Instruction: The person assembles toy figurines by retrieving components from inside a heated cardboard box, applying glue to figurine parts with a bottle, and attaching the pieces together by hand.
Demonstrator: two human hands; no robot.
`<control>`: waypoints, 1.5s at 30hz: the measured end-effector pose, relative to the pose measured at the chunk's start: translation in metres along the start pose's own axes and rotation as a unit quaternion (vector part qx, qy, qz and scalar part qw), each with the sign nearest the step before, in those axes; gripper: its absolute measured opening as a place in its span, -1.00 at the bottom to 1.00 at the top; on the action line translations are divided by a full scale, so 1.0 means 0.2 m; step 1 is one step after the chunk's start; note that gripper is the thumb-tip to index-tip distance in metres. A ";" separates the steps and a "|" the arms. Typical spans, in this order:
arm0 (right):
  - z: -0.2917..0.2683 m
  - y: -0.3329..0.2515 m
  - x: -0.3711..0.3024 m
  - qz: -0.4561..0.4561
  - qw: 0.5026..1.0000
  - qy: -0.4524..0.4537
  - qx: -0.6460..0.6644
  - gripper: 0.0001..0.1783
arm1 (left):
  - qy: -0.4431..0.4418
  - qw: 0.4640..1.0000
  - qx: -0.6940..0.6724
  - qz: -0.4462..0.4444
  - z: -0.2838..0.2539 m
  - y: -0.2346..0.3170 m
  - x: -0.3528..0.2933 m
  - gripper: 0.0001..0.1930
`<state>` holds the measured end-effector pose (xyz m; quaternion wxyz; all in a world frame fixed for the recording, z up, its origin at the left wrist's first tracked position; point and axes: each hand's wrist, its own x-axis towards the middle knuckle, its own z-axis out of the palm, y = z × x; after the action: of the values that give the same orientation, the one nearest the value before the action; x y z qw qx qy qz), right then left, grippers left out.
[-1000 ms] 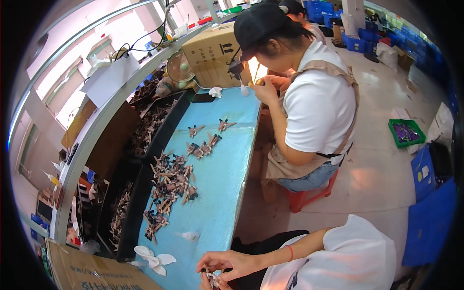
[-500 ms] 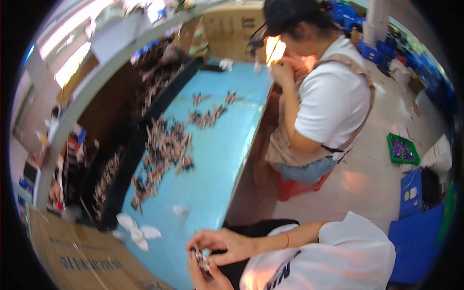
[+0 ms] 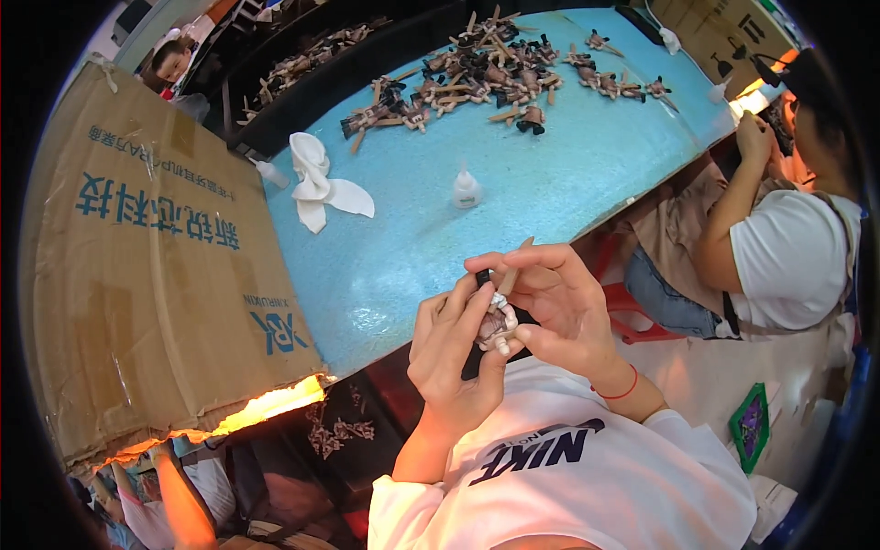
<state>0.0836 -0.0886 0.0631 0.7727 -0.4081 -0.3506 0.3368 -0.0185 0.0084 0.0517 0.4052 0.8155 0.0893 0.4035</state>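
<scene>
A blue table [image 3: 568, 174] is seen, with a brown box [image 3: 156, 266] set at its left side, maybe as a wall. A heap of figures [image 3: 486, 82] is kept at the far side, perhaps so each can be reached. The left hand [image 3: 454, 353] and right hand [image 3: 564, 307] are held together, fingers bent. A white cloth [image 3: 321, 188] is laid near the box. A bottle [image 3: 467, 191] is stood tip up, likely against spills. By the near edge, one figure [image 3: 498, 325] is gripped by both hands' fingers, seemingly for steadiness.
</scene>
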 end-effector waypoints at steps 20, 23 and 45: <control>-0.02 -0.07 -0.01 -0.073 0.983 -0.008 -0.167 -0.20 | 0.005 0.842 -0.484 -0.239 -0.01 -0.01 -0.02 -0.33; -0.03 -0.07 0.00 -0.123 0.972 -0.028 -0.197 -0.23 | -0.052 0.726 -0.624 -0.284 -0.03 -0.03 -0.02 -0.28; -0.05 -0.05 0.03 -0.210 0.906 -0.052 -0.363 -0.48 | -0.172 0.756 -0.599 -0.200 -0.03 -0.21 0.03 -0.37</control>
<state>0.0983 -0.0918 0.0694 0.6043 -0.5595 -0.5661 0.0372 -0.0113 0.0418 0.0275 0.8906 0.4260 -0.0811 0.1371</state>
